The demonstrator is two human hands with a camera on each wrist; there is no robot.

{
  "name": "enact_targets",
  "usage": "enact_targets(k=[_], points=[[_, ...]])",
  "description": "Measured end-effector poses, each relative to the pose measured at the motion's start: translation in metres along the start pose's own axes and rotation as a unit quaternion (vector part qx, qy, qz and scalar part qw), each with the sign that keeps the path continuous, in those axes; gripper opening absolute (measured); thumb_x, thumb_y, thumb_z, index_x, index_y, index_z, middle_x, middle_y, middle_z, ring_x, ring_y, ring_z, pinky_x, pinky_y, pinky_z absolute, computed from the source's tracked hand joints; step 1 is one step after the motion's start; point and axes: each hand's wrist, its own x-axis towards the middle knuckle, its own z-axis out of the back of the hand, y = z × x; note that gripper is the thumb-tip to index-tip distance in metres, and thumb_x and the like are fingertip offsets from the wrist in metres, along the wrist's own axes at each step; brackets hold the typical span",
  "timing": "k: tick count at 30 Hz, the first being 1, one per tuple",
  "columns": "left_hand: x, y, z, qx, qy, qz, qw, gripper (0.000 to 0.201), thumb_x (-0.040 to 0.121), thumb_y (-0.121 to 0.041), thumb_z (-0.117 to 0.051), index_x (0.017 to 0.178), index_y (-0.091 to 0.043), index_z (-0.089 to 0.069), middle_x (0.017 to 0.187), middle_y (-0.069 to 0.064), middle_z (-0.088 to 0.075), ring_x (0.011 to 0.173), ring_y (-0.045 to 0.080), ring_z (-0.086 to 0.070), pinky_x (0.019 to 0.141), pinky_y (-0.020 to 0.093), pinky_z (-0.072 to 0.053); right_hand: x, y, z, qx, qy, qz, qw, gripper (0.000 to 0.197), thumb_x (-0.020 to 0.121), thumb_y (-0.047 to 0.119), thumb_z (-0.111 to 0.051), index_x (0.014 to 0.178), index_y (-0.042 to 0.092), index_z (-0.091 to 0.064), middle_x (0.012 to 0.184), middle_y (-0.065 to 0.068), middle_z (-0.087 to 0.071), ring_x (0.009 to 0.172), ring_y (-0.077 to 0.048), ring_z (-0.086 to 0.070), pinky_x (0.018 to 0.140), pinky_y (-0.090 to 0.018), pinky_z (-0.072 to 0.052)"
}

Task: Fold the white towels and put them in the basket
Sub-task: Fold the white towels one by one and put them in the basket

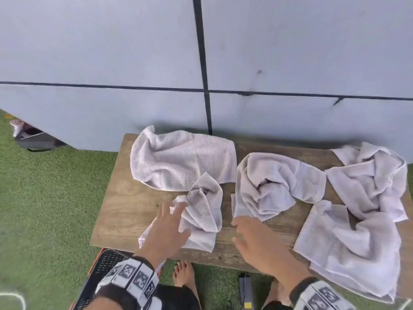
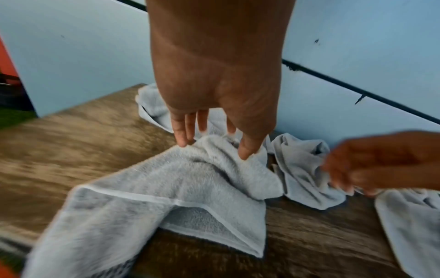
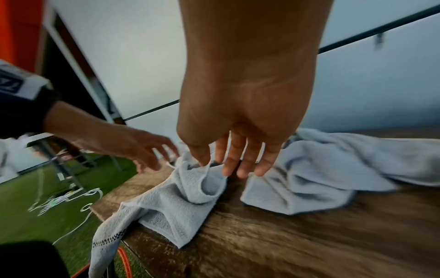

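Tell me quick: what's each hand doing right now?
Left hand: open, straight fingers touching the crumpled towel at the table's near edge, no grip.
Right hand: open, fingers spread, holding nothing.

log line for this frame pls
stage: reaching | left hand: open, over small towel | right hand: open, beside it | folded: none | basket: below table edge

Your head cam looks steeply down on the whole desk [image 1: 125, 204] from above, facing the wall. Your 2 wrist cams sit close, low over the wood, looking along each hand. All 3 share the near-left crumpled towel [image 1: 204, 211].
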Motion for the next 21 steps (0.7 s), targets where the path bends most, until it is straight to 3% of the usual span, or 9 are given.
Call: enact_targets(k=[3,5,8,11,14,17,21], points=[[0.031,0.022,-0.054,0.04,0.01,0.005,0.999,0.086,0.078,-0.038,-0.066,0.146,-0.05,-0.015,0.146,0.0,-0.009,0.136,0.026,-0.013,0.112,0.048,-0.029,0.051,0.004,-0.03,-0.073,-0.053,0.048,0.995,0.051,0.092,0.05,-0.049,0.135,0.024,-0.039,0.126,0.004,-0.046,0.117,-0.019,-0.043,0.097,-0.035,-0.042],[0.052,0.033,-0.074,0.069,0.035,-0.02,0.997,0.081,0.078,-0.044,-0.069,0.145,-0.048,-0.024,0.151,0.002,-0.006,0.14,0.028,-0.008,0.115,0.05,-0.023,0.077,0.008,-0.047,-0.105,-0.083,0.068,0.989,0.051,0.086,0.055,-0.051,0.125,0.024,-0.043,0.118,0.003,-0.046,0.111,-0.02,-0.042,0.095,-0.035,-0.041],[0.081,0.047,-0.085,0.086,0.003,-0.074,0.994,0.055,0.083,-0.039,-0.067,0.134,-0.04,-0.048,0.139,0.0,-0.027,0.136,0.024,-0.017,0.114,0.042,-0.021,0.097,0.004,-0.067,-0.157,-0.151,0.102,0.971,0.036,0.084,0.048,-0.045,0.111,0.026,-0.053,0.107,0.002,-0.049,0.101,-0.02,-0.044,0.088,-0.034,-0.043],[0.098,0.046,-0.089,0.086,-0.026,-0.095,0.991,0.025,0.086,-0.04,-0.062,0.11,-0.036,-0.061,0.118,-0.003,-0.045,0.12,0.022,-0.037,0.104,0.039,-0.029,0.113,-0.002,-0.069,-0.109,-0.226,0.13,0.959,0.021,0.087,0.032,-0.044,0.1,0.024,-0.057,0.102,0.003,-0.051,0.095,-0.02,-0.045,0.081,-0.034,-0.044],[0.101,0.04,-0.077,0.021,-0.049,-0.137,0.989,0.01,0.089,-0.047,-0.063,0.094,-0.039,-0.059,0.092,-0.006,-0.055,0.097,0.021,-0.055,0.086,0.037,-0.039,0.117,-0.005,-0.054,0.037,-0.265,0.145,0.953,0.009,0.093,0.022,-0.047,0.098,0.023,-0.055,0.089,0.007,-0.057,0.083,-0.015,-0.051,0.069,-0.032,-0.043],[0.097,0.034,-0.066,-0.051,-0.069,-0.153,0.984,0.027,0.09,-0.049,-0.064,0.076,-0.028,-0.055,0.072,-0.008,-0.057,0.073,0.014,-0.058,0.064,0.029,-0.041,0.111,-0.001,-0.036,0.14,-0.302,0.139,0.933,0.005,0.099,0.018,-0.048,0.098,0.022,-0.052,0.068,0.01,-0.054,0.06,-0.009,-0.051,0.053,-0.028,-0.037],[0.069,0.025,-0.055,-0.084,-0.122,-0.167,0.975,0.047,0.088,-0.058,-0.063,0.076,-0.013,-0.054,0.067,-0.008,-0.052,0.062,0.01,-0.051,0.057,0.026,-0.036,0.089,0.01,-0.02,0.16,-0.358,0.149,0.908,0.012,0.101,0.025,-0.049,0.09,0.023,-0.046,0.07,0.002,-0.054,0.065,-0.013,-0.051,0.062,-0.029,-0.039]])
